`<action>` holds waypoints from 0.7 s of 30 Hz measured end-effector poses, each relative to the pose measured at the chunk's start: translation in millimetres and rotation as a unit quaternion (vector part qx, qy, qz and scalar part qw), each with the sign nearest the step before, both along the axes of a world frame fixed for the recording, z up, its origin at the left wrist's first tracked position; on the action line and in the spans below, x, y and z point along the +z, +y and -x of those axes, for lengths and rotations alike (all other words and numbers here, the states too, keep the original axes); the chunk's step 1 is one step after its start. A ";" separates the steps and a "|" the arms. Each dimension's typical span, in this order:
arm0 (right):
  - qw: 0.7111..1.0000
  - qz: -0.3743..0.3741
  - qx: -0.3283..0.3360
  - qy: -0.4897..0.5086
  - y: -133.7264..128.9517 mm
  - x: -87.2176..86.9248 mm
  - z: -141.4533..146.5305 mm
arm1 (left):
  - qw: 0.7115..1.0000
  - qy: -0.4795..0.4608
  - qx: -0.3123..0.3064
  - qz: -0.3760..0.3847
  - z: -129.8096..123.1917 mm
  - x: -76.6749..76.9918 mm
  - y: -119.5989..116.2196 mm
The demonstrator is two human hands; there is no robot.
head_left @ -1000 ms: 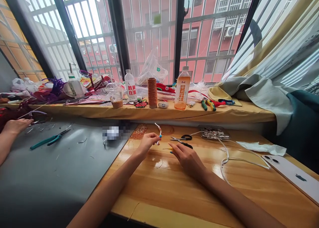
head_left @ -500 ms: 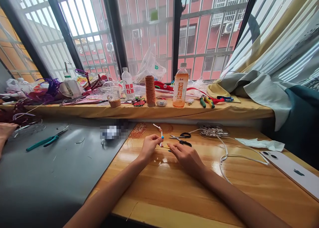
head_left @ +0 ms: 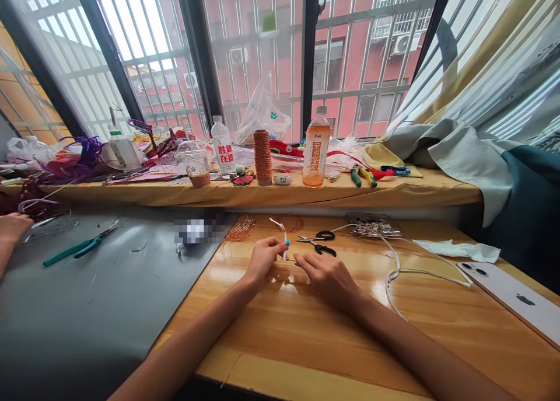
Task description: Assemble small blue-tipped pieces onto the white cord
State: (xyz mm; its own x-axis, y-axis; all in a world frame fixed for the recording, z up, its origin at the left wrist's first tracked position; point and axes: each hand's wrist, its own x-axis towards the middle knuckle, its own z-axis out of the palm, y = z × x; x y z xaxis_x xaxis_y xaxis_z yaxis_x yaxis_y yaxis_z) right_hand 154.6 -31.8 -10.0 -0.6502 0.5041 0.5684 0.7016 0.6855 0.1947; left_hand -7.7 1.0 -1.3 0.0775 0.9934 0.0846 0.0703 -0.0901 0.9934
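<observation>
Left hand (head_left: 263, 258) and right hand (head_left: 326, 272) meet at a white strip (head_left: 285, 236)

Left hand: thumb and fingertips pinching the strip near its middle. Strip stands roughly upright; upper part rises above the fingertips and bends leftward, short lower end shows beneath them. Held clear of, or against, the bench (head_left: 280, 337): cannot tell.

Right hand: fingers bent, palm down, pinching a thin yellow piece (head_left: 291, 260) that points left toward the strip's lower end. Contact between the two: too small to confirm. Strip therefore lies in the left grip, just left of the right fingertips.

Surroundings: scissors (head_left: 312, 241) lie open just beyond the right hand. Copper-coloured wire bundle (head_left: 240, 229) beyond the left hand. Clear tray (head_left: 397, 232) of small pale pieces farther right, white cord (head_left: 398, 265) near it. Phone (head_left: 522, 299) at far right. Co-worker's hand (head_left: 13, 227) at far left, well apart.
</observation>
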 end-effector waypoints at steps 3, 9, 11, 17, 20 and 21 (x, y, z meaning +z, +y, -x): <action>1.000 0.003 0.007 0.007 0.3 -0.4 0.2 | 1.000 -0.001 -0.012 -0.004 1.7 -0.4 1.8; 0.999 -0.017 -0.034 -0.011 1.5 -0.8 0.9 | 0.999 -0.024 -0.018 0.030 1.7 -1.9 5.4; 0.999 -0.021 -0.037 -0.006 2.5 -1.9 0.5 | 0.998 -0.040 -0.011 0.044 0.6 -0.8 3.8; 0.999 -0.028 -0.030 -0.018 2.5 -0.4 0.5 | 0.992 -0.086 -0.009 0.087 -0.1 2.3 -0.6; 0.999 -0.027 -0.031 -0.020 1.9 0.4 0.8 | 0.991 -0.090 -0.010 0.101 1.0 0.0 1.0; 0.999 -0.029 -0.030 -0.022 1.9 0.5 0.8 | 0.991 -0.089 -0.009 0.103 1.3 -1.0 1.6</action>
